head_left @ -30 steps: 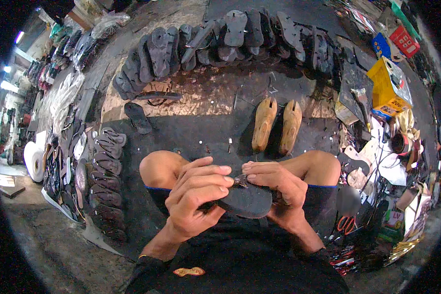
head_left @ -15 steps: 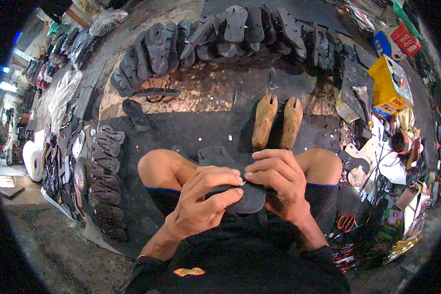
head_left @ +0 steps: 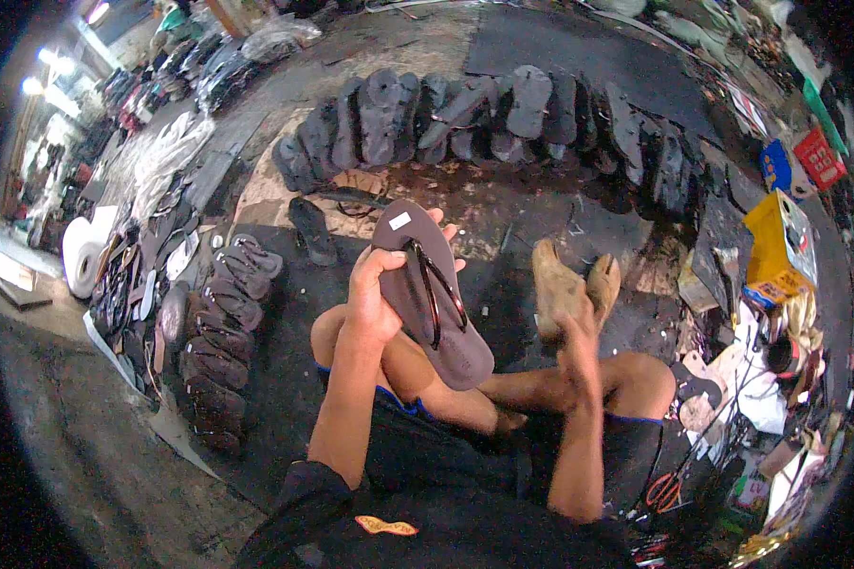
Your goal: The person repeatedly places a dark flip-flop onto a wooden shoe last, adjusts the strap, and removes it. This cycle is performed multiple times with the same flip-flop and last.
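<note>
— What is the left hand [head_left: 375,299] doing?
— It is gripping a brown flip-flop [head_left: 430,292] by its edge, holding it up above the knees with the strap side showing.
— And the right hand [head_left: 579,322]?
— It is reaching to the wooden shoe lasts [head_left: 567,284] on the dark floor mat [head_left: 579,223]; I cannot tell its grip.

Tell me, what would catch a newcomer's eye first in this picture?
Probably the brown flip-flop sandal held up at the centre by the left hand. Next, the long arc of dark sandals lined up on the floor beyond. The right hand reaches toward two wooden shoe lasts just right of centre.
</note>
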Tool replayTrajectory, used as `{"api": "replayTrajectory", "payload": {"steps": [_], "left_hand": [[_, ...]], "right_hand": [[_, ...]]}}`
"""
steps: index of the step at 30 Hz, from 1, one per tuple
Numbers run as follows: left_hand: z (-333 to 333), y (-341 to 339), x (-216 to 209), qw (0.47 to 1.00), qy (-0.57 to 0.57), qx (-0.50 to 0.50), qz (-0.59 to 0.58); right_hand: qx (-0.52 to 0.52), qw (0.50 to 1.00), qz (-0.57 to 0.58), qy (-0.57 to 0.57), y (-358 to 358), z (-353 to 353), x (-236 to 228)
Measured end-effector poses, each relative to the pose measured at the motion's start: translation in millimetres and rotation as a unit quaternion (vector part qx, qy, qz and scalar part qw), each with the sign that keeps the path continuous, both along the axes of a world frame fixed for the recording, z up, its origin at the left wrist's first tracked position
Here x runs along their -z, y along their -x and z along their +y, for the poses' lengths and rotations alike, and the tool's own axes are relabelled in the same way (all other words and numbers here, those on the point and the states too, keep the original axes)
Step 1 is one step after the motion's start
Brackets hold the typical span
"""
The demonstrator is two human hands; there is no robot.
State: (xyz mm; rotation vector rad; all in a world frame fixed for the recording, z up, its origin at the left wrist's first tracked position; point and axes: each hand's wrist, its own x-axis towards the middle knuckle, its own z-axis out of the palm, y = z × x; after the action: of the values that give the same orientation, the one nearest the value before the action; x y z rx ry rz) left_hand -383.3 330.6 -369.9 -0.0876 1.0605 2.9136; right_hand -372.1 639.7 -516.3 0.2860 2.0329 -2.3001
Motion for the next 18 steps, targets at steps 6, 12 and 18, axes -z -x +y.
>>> {"api": "replayTrajectory", "payload": {"steps": [6,12,18], "left_hand": [[-34.9,-7.1,-0.8,0.99,0.031,-0.132,-0.027],[-25.6,-9.3,-11.4,0.993,0.05,-0.111,-0.01],[32.8,-35.7,-10.1,0.998,-0.022,-0.053,-0.019]], "right_hand": [[-0.102,0.973,0.125,-0.167,-112.4,3.6,-155.9],[-0.2,0.914,0.223,-0.274,-129.3,-25.0,-188.9],[-0.089,0.993,0.059,-0.049,-149.7,-62.7,-158.8]]}}
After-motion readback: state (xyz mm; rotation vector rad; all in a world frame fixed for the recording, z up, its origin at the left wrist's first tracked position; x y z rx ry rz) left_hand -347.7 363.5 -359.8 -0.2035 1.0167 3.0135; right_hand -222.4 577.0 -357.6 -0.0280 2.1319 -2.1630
